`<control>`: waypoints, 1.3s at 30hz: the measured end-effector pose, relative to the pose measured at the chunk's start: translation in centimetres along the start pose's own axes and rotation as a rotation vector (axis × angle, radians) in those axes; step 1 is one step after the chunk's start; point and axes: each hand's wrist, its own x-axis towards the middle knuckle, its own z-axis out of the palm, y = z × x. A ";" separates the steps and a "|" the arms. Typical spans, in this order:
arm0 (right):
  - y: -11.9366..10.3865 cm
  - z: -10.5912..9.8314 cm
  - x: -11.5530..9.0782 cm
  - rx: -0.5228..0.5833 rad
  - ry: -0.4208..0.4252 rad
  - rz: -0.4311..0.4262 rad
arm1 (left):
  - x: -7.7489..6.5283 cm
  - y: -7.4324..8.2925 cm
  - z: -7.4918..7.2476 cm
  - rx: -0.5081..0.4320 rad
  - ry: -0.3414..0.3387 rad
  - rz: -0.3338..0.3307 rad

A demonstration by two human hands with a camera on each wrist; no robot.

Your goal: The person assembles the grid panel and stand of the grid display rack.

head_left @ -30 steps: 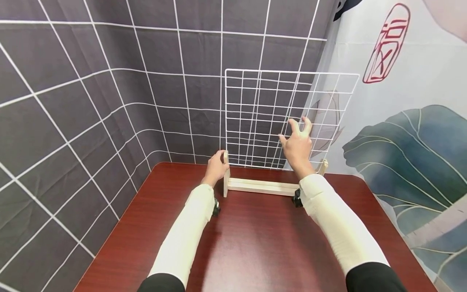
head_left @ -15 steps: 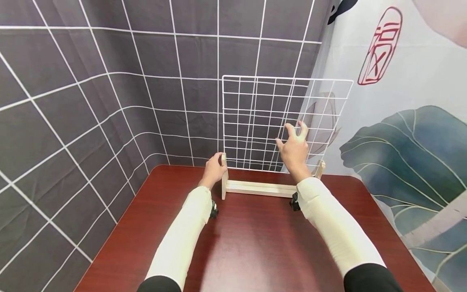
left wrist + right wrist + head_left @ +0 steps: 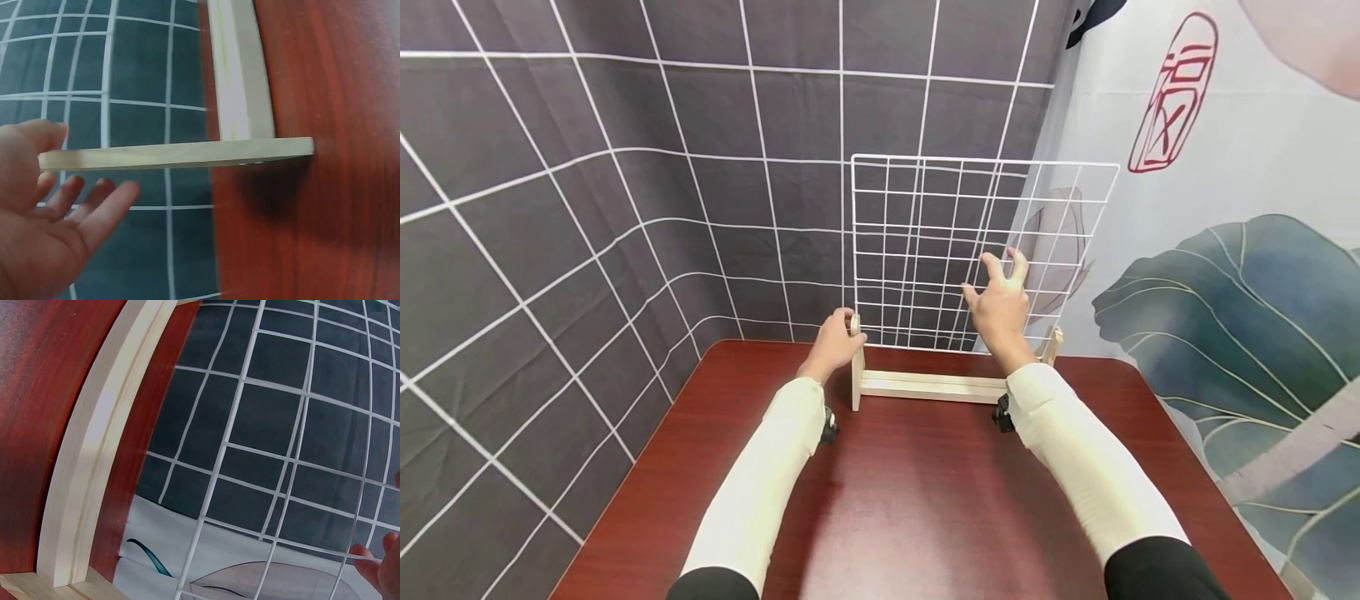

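Note:
In the head view, a white wire grid panel (image 3: 955,242) stands upright at the table's back, leaning over a pale wooden stand (image 3: 936,386). My left hand (image 3: 832,340) grips the top of the stand's left upright (image 3: 856,371). The left wrist view shows the thumb on one side of that upright (image 3: 181,153) and the fingers on the other, the outer ones spread loosely. My right hand (image 3: 1002,310) lies against the lower right of the grid, its fingers spread. In the right wrist view, fingertips (image 3: 369,565) meet a wire. The right upright (image 3: 1051,343) is partly hidden behind the right forearm.
The stand rests near the back edge of a reddish-brown table (image 3: 895,500). A dark grey cloth with white lines (image 3: 775,108) hangs behind and to the left. On the right hangs a pale printed curtain (image 3: 1195,292). Each wrist carries a small black camera (image 3: 1002,414).
The whole head view has shifted slightly, with the grid, stand and hands appearing a little further left. Both hands keep their places on the stand and the grid.

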 end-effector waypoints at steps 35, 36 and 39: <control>0.3 0.2 -0.4 0.004 0.008 0.012 | 3.3 14.4 -5.3 0.051 0.428 0.061; 0.2 0.2 -0.4 0.004 0.012 0.010 | 3.3 14.5 -5.2 0.051 0.433 0.055; 0.2 0.2 -0.5 0.005 0.022 0.002 | 3.5 14.5 -5.0 0.045 0.457 0.040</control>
